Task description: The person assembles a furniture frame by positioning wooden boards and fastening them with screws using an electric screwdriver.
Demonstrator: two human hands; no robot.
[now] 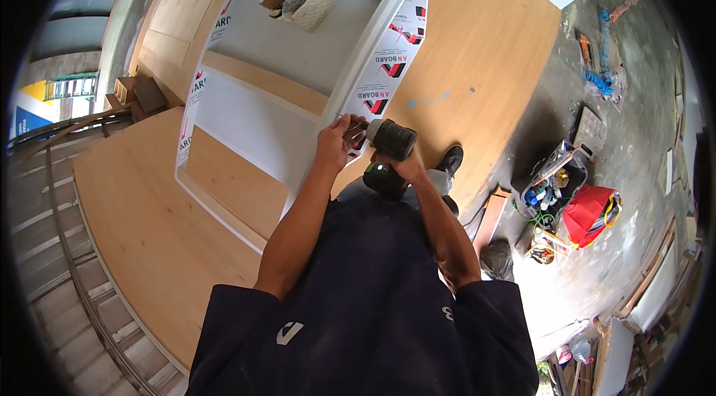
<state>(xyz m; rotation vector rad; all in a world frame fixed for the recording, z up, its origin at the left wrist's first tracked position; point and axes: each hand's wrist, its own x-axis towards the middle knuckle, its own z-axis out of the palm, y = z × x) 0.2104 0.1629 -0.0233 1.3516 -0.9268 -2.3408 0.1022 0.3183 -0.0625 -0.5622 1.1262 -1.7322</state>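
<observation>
Two bare hands meet at the right edge of the white cabinet frame (272, 101) – the right hand (406, 166) grasping a dark drill (394, 139), the left hand (337, 144) curled by its front end, though whether it pinches anything is unclear. A woven bag (312, 7) lies inside, toward the frame's far end.
</observation>
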